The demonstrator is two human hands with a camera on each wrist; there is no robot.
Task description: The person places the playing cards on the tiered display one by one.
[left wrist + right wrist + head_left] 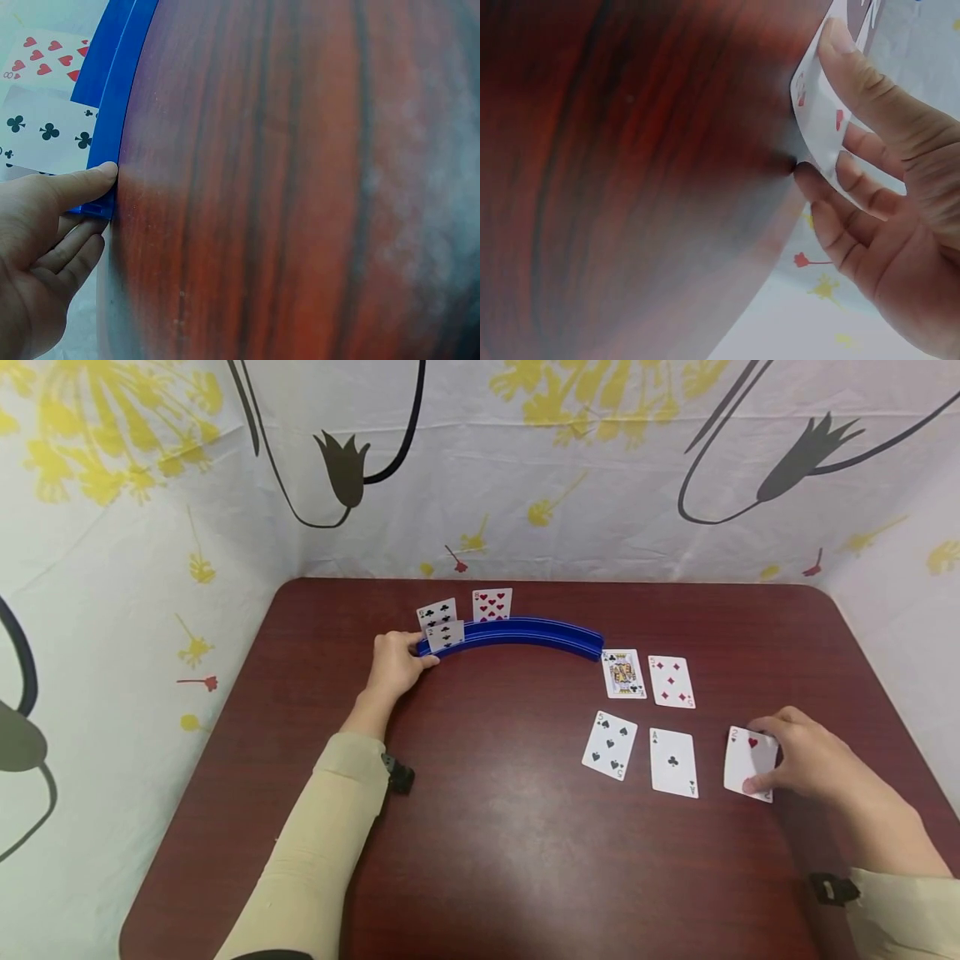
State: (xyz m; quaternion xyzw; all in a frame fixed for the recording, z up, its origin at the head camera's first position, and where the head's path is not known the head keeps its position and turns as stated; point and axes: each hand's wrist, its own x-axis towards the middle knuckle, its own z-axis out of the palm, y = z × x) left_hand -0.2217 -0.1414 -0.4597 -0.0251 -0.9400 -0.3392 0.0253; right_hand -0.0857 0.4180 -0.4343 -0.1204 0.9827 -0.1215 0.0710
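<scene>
My left hand (395, 664) pinches the left end of a curved blue card holder (525, 631), thumb on its near side. Two clubs cards (446, 635) stand overlapping in that end, and an eight of hearts (492, 604) stands a little to their right. On the right, my right hand (813, 756) pinches a two of hearts (750, 758) by its right side, thumb on the face. In the right wrist view this card (821, 105) looks slightly bent, with fingers behind it.
Face up on the dark red table (510, 843) lie a king of clubs (624, 674), a five of diamonds (672, 682), a five of spades (610, 745) and an ace of clubs (673, 763). The king touches or nearly touches the holder's right end. A patterned cloth (562, 543) hangs behind.
</scene>
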